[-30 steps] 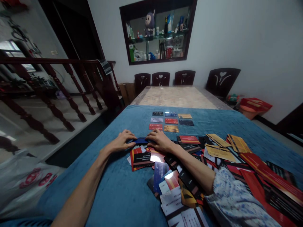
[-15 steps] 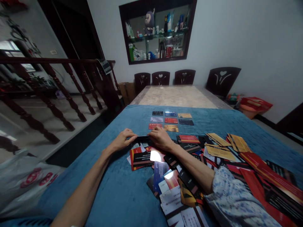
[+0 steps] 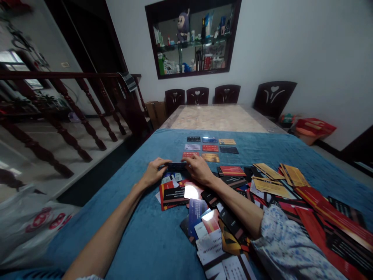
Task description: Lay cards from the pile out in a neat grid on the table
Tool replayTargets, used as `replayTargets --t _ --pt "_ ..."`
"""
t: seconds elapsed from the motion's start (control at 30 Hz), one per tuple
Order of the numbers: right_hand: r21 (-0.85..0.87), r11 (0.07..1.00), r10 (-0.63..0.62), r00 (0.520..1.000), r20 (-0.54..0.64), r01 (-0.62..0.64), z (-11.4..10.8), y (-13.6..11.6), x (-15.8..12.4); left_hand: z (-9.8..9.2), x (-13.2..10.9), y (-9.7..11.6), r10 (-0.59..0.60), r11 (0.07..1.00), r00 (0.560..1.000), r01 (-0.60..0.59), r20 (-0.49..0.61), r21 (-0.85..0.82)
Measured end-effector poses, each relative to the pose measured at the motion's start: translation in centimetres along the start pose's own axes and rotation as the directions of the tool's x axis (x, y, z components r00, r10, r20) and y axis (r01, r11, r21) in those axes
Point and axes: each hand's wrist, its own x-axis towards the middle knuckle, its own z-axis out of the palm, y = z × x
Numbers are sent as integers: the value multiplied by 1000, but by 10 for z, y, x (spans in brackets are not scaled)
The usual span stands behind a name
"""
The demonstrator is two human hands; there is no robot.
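Observation:
A dark card [image 3: 176, 165], seen at a shallow angle, is pinched at its two ends between my hands. My left hand [image 3: 155, 170] grips its left end with thumb and fingers. The right end sits in the fingers of my right hand [image 3: 198, 168]. Just beyond lie rows of spaced cards, among them a red card [image 3: 210, 148], a gold card [image 3: 210, 157] and a dark blue card [image 3: 229, 150]. Below and to the right spreads a loose heap of cards, with a purple card [image 3: 197, 212] and a black card [image 3: 175, 196] on it. My right forearm crosses over the heap.
A blue cloth [image 3: 140, 233] covers the near part of the table [image 3: 215, 118]. Several dark chairs [image 3: 197, 96] stand along the far end. A wooden railing [image 3: 96, 112] and a white plastic bag [image 3: 35, 221] are at the left.
My hands have raised the dark card slightly and tilted it, so more of its face shows. The rows and the heap of cards look the same.

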Motion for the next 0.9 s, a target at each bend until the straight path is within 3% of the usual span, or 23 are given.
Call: replayTargets --t 0.3,0.57,0.73,0.9 --pt "-9 998 55 995 77 -54 -3 -1 -1 6 0 -1 9 1000 999 -10 -35 -7" --pt "-33 994 108 979 173 -104 -2 3 -1 11 1 3 -113 994 989 111 -94 -22" --pt "144 987 82 996 -34 -77 1 6 -1 11 2 9 -116 993 991 114 -63 -35" --pt "321 947 50 974 -223 26 5 7 1 12 2 12 -57 998 997 55 -46 -35"
